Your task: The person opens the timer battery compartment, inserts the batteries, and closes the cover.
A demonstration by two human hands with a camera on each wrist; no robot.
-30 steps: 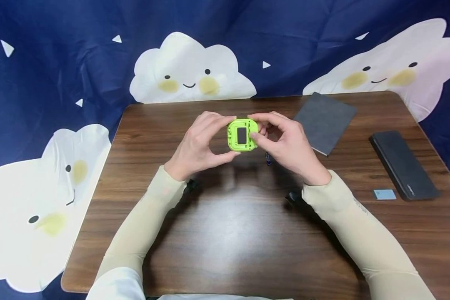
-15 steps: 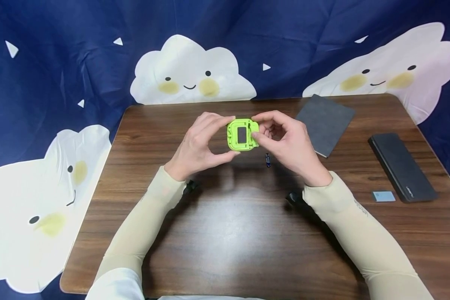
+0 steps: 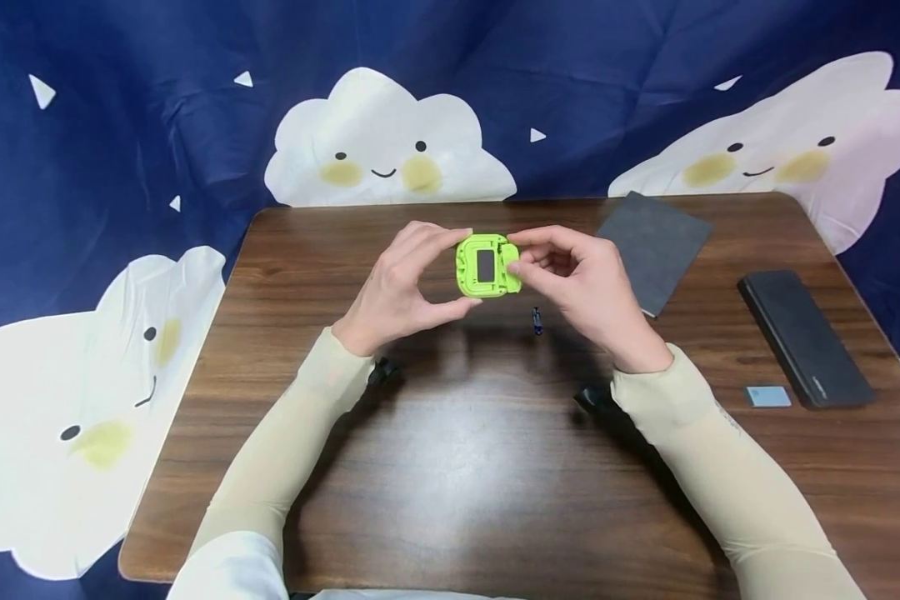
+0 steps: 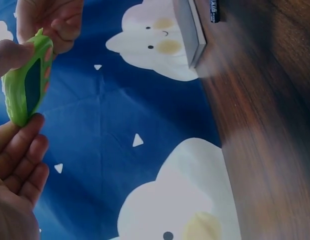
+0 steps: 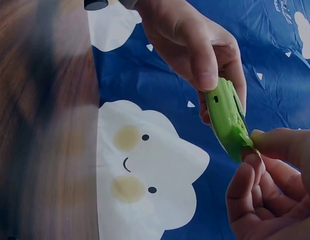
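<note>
My left hand (image 3: 405, 283) holds a lime-green kitchen timer (image 3: 467, 287) above the table, fingers along the top edge and thumb below. Its back, with a dark rectangle (image 3: 486, 266), faces the head camera. In the left wrist view the dark screen (image 4: 33, 87) and reddish buttons (image 4: 47, 70) show on the other side. My right hand (image 3: 581, 279) pinches the green battery cover (image 3: 512, 265) at the timer's right edge; the cover sits askew over the slot. What lies under it is hidden. A dark blue battery (image 3: 537, 321) lies on the table below the right hand.
On the right of the wooden table (image 3: 450, 500) lie a dark grey notebook (image 3: 654, 250), a long black case (image 3: 806, 337) and a small light-blue box (image 3: 768, 397). A blue curtain with clouds (image 3: 390, 142) hangs behind the table.
The battery cover has shifted outward to the right and tilted, with my right hand moving slightly right along with it. My left hand keeps its grip on the timer.
</note>
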